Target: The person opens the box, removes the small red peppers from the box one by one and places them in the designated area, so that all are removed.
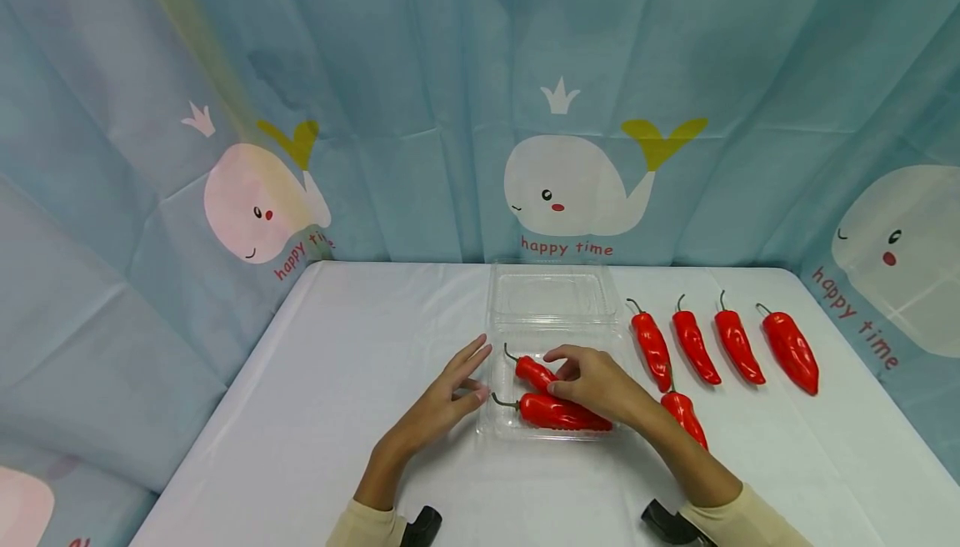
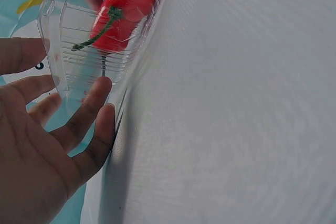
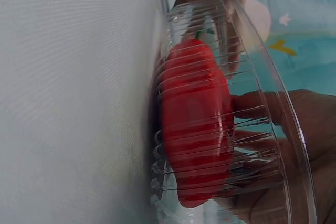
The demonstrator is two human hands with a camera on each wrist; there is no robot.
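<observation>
A clear plastic clamshell box lies with its lid folded back, away from me. Two red chili peppers lie in it, green stems to the left: a rear pepper and a front pepper. With thumb and fingers my right hand holds the rear pepper from above; its far end is hidden under the hand. In the right wrist view the front pepper shows through the ribbed wall. My left hand, fingers spread and fairly straight, rests at the box's left side, fingertips against it in the left wrist view.
Right of the box, several more red peppers stand in a row on the white tablecloth. Another red pepper lies nearer, partly behind my right forearm. A blue curtain with whale prints hangs along the table's back and sides.
</observation>
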